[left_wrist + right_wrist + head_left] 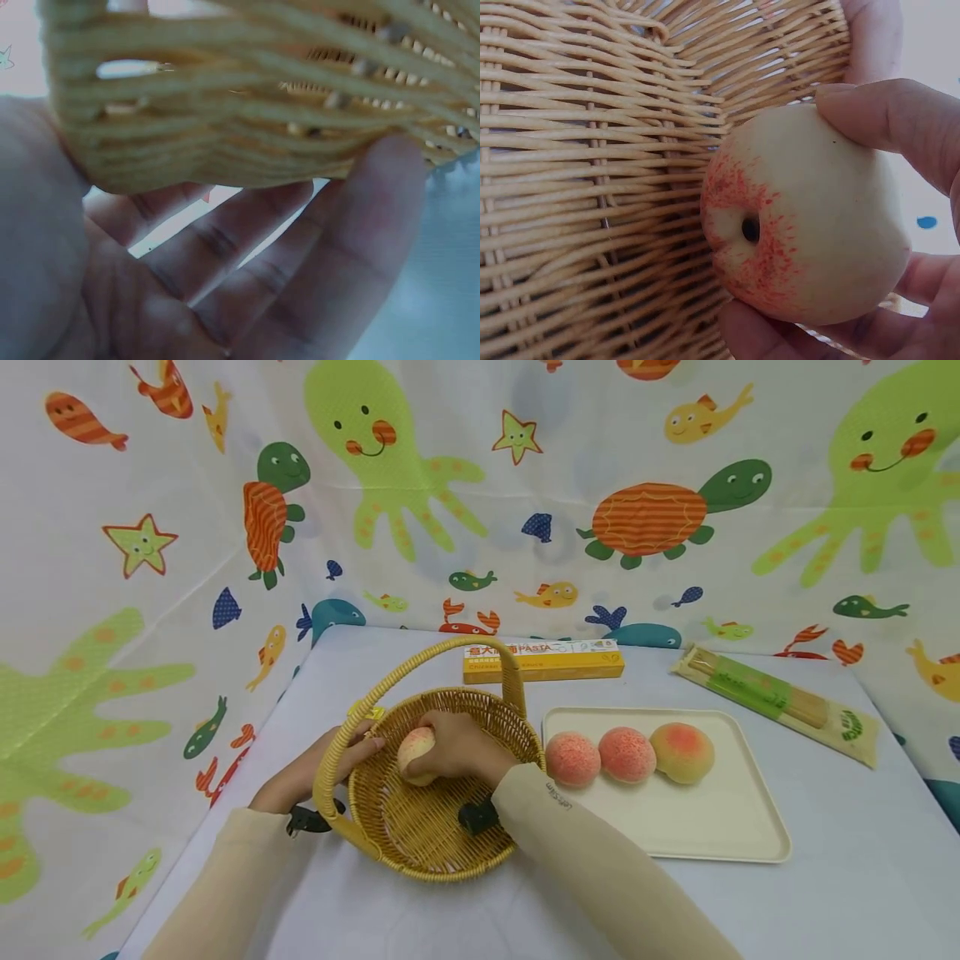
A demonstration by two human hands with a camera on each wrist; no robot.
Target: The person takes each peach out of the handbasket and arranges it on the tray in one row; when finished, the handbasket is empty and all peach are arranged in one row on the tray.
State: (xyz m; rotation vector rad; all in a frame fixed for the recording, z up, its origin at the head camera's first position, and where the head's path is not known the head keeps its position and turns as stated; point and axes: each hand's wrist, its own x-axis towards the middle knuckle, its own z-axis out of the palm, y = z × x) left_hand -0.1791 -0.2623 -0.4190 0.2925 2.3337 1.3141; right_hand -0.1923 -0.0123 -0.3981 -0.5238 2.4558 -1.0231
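Note:
A round wicker basket (427, 835) with a tall arched handle stands in front of me. My right hand (453, 747) reaches into it and grips a pale peach (414, 758) between thumb and fingers. The right wrist view shows the peach (810, 217) close against the woven wall, its red-speckled end with a dark hole facing the camera. Outside the basket's left side, my left hand (296, 781) holds the wall, partly behind the handle. From the left wrist camera, the fingers (360, 247) bend up against the weave (217, 150).
Right of the basket, a cream tray (720, 810) carries two pink-red fruits (627, 756) and a yellowish peach (682, 752). A yellow pasta box (543, 670) lies behind the basket; a long noodle packet (780, 697) lies at back right. A sea-animal curtain (480, 535) closes the back.

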